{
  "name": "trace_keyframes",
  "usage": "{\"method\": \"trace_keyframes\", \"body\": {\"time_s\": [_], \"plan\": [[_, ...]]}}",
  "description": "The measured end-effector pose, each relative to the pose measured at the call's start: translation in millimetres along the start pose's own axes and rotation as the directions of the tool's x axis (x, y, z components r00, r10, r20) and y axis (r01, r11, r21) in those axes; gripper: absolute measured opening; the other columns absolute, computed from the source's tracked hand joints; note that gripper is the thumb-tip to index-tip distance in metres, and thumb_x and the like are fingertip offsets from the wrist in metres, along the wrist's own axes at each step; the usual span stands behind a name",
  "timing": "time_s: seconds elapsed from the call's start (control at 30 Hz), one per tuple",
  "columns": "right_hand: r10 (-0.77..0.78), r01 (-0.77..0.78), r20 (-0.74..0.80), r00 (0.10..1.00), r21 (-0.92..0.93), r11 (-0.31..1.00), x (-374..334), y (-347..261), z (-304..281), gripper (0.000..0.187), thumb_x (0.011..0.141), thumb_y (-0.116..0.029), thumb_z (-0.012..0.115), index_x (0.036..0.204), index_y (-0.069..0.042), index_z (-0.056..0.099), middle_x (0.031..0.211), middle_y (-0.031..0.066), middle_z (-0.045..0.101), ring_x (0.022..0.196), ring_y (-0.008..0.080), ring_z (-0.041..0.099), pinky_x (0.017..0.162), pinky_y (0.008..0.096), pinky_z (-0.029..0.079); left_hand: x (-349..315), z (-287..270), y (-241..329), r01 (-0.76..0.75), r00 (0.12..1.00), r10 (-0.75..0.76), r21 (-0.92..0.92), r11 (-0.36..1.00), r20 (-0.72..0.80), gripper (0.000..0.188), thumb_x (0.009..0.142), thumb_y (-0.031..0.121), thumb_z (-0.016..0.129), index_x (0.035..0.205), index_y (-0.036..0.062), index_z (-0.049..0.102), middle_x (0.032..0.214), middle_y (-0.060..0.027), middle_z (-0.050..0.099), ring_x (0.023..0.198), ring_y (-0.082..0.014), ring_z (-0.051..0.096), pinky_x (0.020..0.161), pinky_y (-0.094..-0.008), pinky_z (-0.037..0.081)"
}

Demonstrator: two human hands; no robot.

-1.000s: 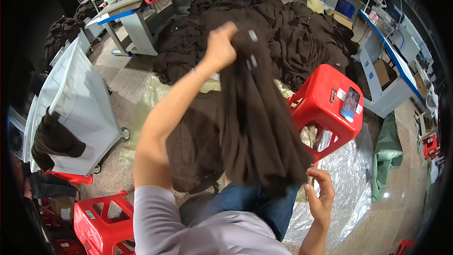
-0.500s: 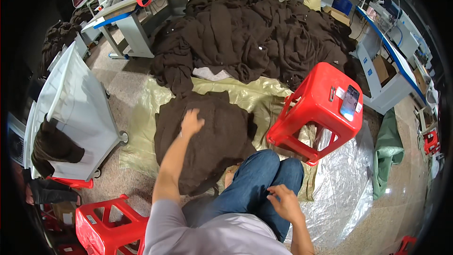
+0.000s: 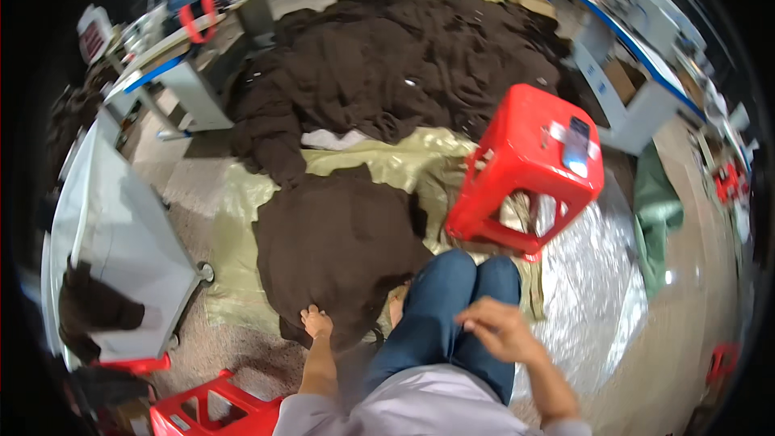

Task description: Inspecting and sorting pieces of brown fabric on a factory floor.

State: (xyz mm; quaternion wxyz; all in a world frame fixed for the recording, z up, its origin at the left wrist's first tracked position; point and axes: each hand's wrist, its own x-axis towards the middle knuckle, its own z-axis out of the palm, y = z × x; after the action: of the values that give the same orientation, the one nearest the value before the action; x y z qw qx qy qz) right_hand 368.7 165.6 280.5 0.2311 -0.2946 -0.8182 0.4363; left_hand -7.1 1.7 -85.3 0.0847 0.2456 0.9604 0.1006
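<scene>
A stack of dark brown knit cloth (image 3: 335, 234) lies on yellowish plastic sheeting in front of me, left of my knees. At its near edge my left hand (image 3: 316, 323) rests with curled fingers, pinching the cloth there. My right hand (image 3: 500, 329) hovers over my right thigh, fingers loosely bent and somewhat blurred; I see nothing in it. Beyond the stack rises a large heap of the same brown cloth (image 3: 379, 64), with a few small white tags on it.
A red plastic stool (image 3: 529, 169) carrying a phone (image 3: 576, 149) stands at the right. Another red stool (image 3: 214, 408) is at lower left, below a white wheeled cart (image 3: 133, 234) with brown cloth over its rim. Worktables (image 3: 182, 85) flank the heap; silvery sheeting (image 3: 593, 274) covers floor at right.
My left hand has drawn back from the middle of the cloth stack to its near edge. My right hand has lifted slightly off the thigh. The whole view has shifted a little.
</scene>
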Motion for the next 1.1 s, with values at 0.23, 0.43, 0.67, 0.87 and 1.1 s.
{"method": "trace_keyframes", "body": {"time_s": [0.23,0.43,0.67,0.87,1.1], "plan": [[-0.816,0.755,-0.384,0.431,-0.341,0.559,48.0,-141.5,-54.3,0.016,0.083,-0.015,0.065,0.093,-0.008,0.075,0.088,0.009,0.068,0.072,0.019,0.062,0.07,0.0345,0.051,58.1,16.9,-46.8,-0.119,0.947,-0.063,-0.527,0.842,-0.315,0.014,0.097,0.011,0.053,0.106,0.0007,0.049,0.106,-0.0269,0.065,0.099,-0.0459,0.062,0.083,-0.0492,0.048],[-0.874,0.811,-0.347,0.339,-0.363,0.459,25.2,-131.4,-64.3,0.005,0.085,-0.012,0.066,0.09,-0.011,0.066,0.086,-0.001,0.065,0.066,0.0163,0.061,0.07,0.0308,0.051,51.5,-71.6,107.8,0.329,0.938,0.003,-0.891,0.313,0.347,0.015,0.098,0.016,0.057,0.105,0.0035,0.062,0.094,-0.0032,0.06,0.088,-0.0151,0.053,0.079,-0.0339,0.047],[-0.646,0.644,-0.488,0.587,-0.203,0.738,37.0,-64.3,-56.4,0.026,0.085,-0.013,0.069,0.109,-0.003,0.063,0.098,0.0069,0.066,0.079,0.0229,0.061,0.076,0.0343,0.051,-23.1,-266.6,223.4,0.597,0.65,0.61,-0.801,-0.04,0.454,0.029,0.101,0.015,0.052,0.126,0.0011,0.058,0.122,-0.009,0.065,0.109,-0.0212,0.064,0.092,-0.034,0.053],[-0.289,0.282,-0.185,0.939,-0.065,0.957,60.2,48.6,30.1,0.102,0.061,-0.03,0.092,0.143,-0.001,0.039,0.136,0.0184,0.048,0.126,0.034,0.048,0.106,0.0405,0.039,-61.1,-295.7,263.4,0.736,0.471,0.798,-0.667,-0.119,0.377,0.02,0.101,0.014,0.053,0.115,0.004,0.062,0.109,-0.0062,0.068,0.097,-0.0181,0.067,0.085,-0.0331,0.056],[-0.241,0.267,-0.539,0.807,-0.031,0.963,61.5,61.2,83.4,0.08,0.071,-0.011,0.081,0.136,-0.001,0.037,0.135,0.0219,0.047,0.121,0.0382,0.052,0.101,0.0397,0.044,-60.2,-247.6,289.4,0.754,0.602,0.629,-0.61,-0.246,0.491,0.017,0.101,0.015,0.049,0.112,0.0049,0.059,0.109,-0.0093,0.066,0.101,-0.0239,0.064,0.092,-0.0393,0.053]]}}
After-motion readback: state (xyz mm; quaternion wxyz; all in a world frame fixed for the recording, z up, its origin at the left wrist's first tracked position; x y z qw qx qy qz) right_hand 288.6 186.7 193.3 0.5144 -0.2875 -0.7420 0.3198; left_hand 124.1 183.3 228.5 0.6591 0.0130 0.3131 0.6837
